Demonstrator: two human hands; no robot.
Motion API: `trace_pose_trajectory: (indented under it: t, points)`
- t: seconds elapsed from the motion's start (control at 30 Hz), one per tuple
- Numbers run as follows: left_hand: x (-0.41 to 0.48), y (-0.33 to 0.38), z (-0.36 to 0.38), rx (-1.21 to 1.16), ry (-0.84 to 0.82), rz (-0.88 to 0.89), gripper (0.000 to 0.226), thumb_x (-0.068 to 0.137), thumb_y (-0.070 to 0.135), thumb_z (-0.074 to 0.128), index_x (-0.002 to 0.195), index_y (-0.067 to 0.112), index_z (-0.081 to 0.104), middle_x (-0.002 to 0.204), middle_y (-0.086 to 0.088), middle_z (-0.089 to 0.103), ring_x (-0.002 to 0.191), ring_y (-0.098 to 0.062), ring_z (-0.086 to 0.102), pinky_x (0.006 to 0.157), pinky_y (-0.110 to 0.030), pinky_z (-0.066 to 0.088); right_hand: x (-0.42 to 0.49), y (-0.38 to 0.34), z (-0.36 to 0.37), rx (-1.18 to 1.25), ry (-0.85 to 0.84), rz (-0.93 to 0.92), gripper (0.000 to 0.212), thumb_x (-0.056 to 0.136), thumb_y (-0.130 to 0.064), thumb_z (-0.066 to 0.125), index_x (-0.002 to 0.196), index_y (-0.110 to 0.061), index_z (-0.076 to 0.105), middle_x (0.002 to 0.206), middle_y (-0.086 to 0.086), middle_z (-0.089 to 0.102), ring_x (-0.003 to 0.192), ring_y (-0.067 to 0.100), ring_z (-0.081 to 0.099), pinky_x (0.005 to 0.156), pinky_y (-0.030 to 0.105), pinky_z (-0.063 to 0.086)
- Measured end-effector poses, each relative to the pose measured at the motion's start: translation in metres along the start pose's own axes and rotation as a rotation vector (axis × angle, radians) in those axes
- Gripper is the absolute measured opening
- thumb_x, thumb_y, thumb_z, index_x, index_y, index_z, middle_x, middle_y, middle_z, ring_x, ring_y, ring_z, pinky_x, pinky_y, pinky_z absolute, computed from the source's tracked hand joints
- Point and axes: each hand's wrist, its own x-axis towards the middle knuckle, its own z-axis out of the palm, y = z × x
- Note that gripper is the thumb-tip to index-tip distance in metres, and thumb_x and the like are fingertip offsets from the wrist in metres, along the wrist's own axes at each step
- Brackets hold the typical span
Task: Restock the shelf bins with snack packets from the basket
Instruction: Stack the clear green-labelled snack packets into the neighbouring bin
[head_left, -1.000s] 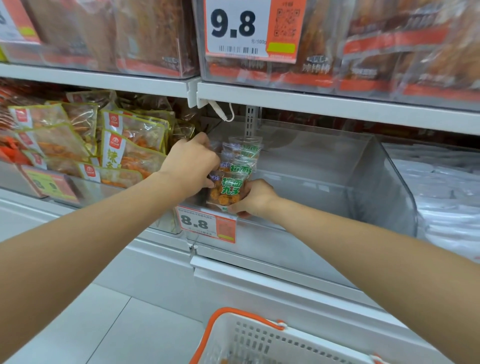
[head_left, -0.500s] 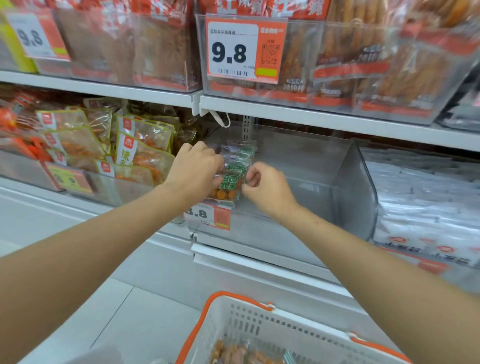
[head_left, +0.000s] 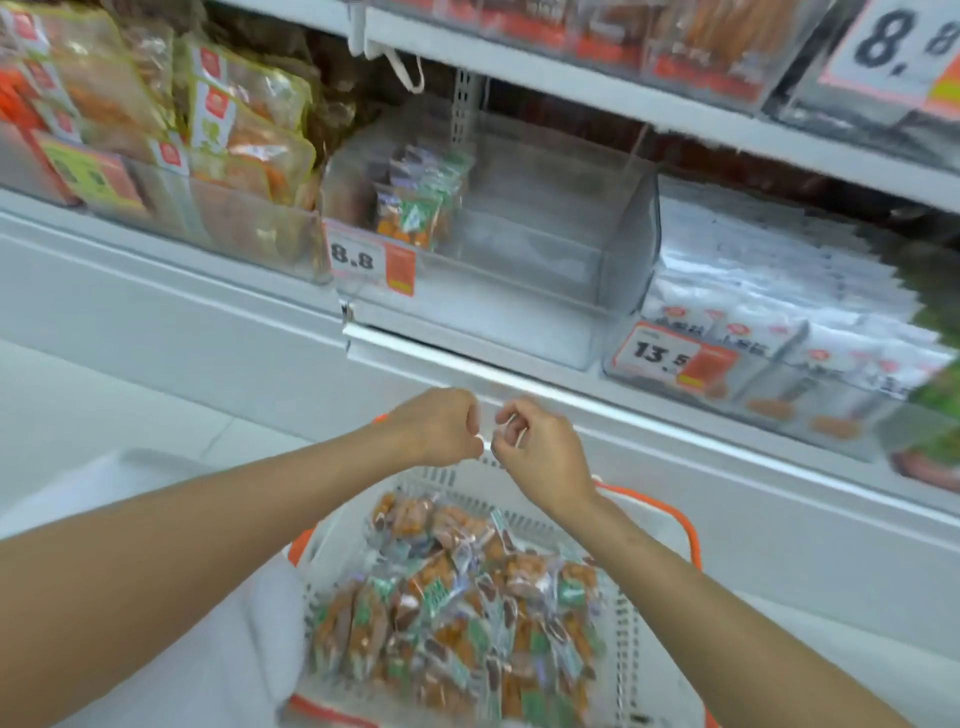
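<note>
Two bare hands hover above a white plastic basket with an orange rim (head_left: 687, 530), which is heaped with small orange-and-green snack packets (head_left: 457, 613). The left hand (head_left: 436, 427) and right hand (head_left: 540, 452) have loosely curled fingers and hold nothing. Above them, a clear plastic shelf bin (head_left: 545, 260) holds one short row of packets (head_left: 415, 208) at its left side. Grabbing too many slippery packets at once could spill some or knock over that row.
</note>
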Motion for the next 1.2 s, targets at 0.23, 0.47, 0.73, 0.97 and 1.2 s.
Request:
trace_pose_trajectory:
  t: [0.23, 0.47, 0.73, 0.97, 1.2]
  points:
    - [0.015, -0.015, 0.050, 0.324, -0.348, 0.028, 0.012, 0.083, 0.018, 0.059, 0.086, 0.012, 0.070, 0.095, -0.012, 0.067, 0.077, -0.027, 0.061, 0.068, -0.035, 0.050, -0.056, 0.113, 0.060, -0.177, -0.617, 0.374, 0.013, 0.087, -0.025, 0.062, 0.096, -0.016, 0.066, 0.096, 0.002, 0.064, 0.086, 0.019, 0.059, 0.082, 0.033, 0.053]
    - [0.020, -0.023, 0.052, 0.353, -0.386, -0.003, 0.017, 0.087, 0.019, 0.059, 0.095, 0.007, 0.069, 0.100, -0.007, 0.064, 0.091, -0.027, 0.065, 0.078, -0.038, 0.053, -0.091, 0.134, 0.137, 0.230, -0.675, 0.833, 0.044, 0.093, -0.041, 0.061, 0.106, 0.002, 0.064, 0.116, 0.021, 0.063, 0.101, 0.028, 0.063, 0.092, 0.037, 0.047]
    - [0.014, -0.022, 0.056, 0.352, -0.389, -0.023, 0.018, 0.091, 0.013, 0.055, 0.099, 0.003, 0.067, 0.105, -0.011, 0.059, 0.079, -0.025, 0.063, 0.073, -0.034, 0.053, -0.086, 0.129, 0.193, 0.802, -0.419, 1.192, 0.050, 0.091, -0.020, 0.068, 0.133, -0.002, 0.048, 0.114, 0.006, 0.061, 0.092, 0.019, 0.062, 0.089, 0.032, 0.053]
    - [0.013, -0.025, 0.053, 0.424, -0.437, -0.036, 0.026, 0.089, 0.021, 0.063, 0.110, 0.007, 0.066, 0.121, -0.011, 0.062, 0.094, -0.023, 0.058, 0.081, -0.033, 0.049, -0.070, 0.115, 0.140, 0.534, -0.577, 0.979, 0.029, 0.088, -0.011, 0.071, 0.109, -0.004, 0.052, 0.095, 0.008, 0.058, 0.092, 0.022, 0.068, 0.075, 0.029, 0.058]
    - [0.007, -0.014, 0.028, 0.380, -0.578, 0.018, 0.092, 0.078, 0.053, 0.073, 0.151, 0.015, 0.030, 0.155, -0.001, 0.032, 0.140, -0.023, 0.034, 0.114, -0.036, 0.031, -0.017, 0.052, 0.005, 0.213, -0.715, 0.387, 0.013, 0.092, -0.023, 0.067, 0.095, -0.011, 0.062, 0.071, 0.004, 0.061, 0.058, 0.014, 0.053, 0.057, 0.024, 0.047]
